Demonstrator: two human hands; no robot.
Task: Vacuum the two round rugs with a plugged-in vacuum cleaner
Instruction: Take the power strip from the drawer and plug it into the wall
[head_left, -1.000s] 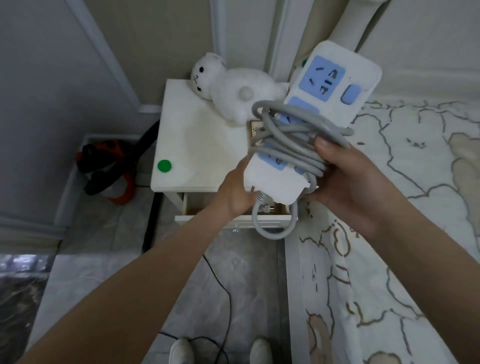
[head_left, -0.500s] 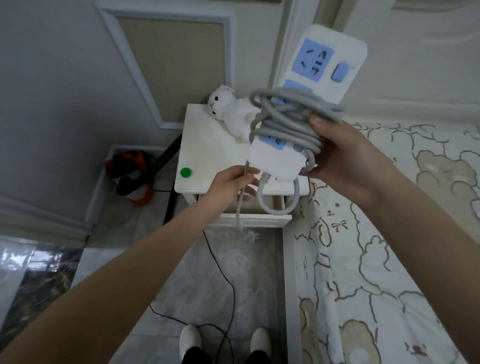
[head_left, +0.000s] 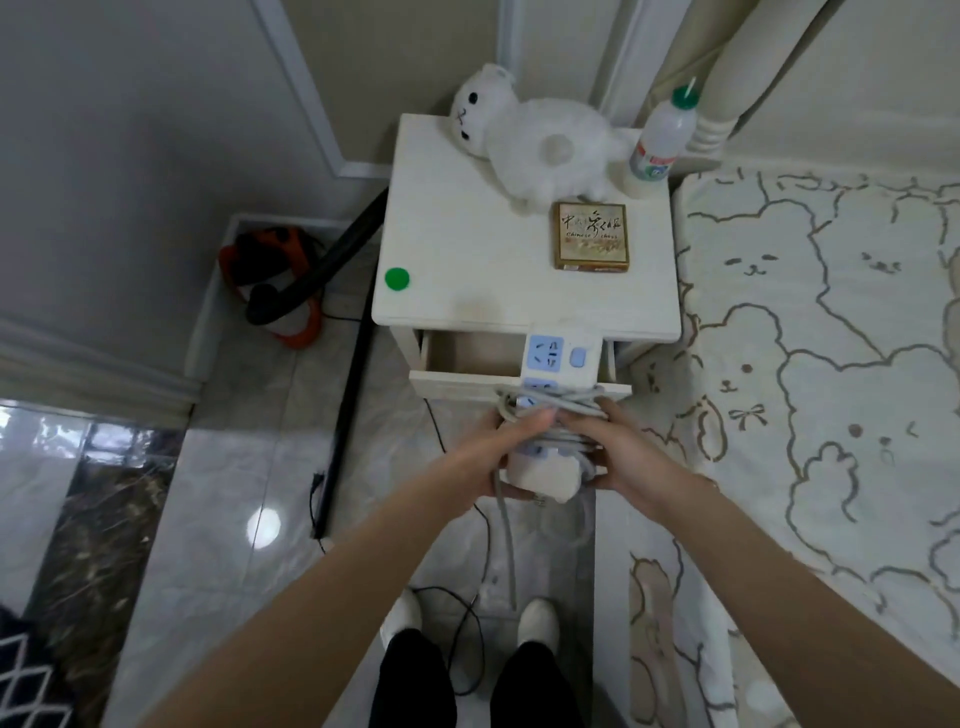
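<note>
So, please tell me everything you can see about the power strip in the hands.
The power strip is a long white plastic bar with pale blue socket faces and a pale blue button near its far end. Its grey cord is wound many times around the middle, and one loose length hangs toward the floor. The strip points away from the person, its far end over the open drawer. The left hand and right hand grip it from both sides.

Open drawer (head_left: 470, 354) free at left; nightstand top (head_left: 467, 249) bare centre, plush (head_left: 540, 145), box (head_left: 591, 236) behind.
</note>
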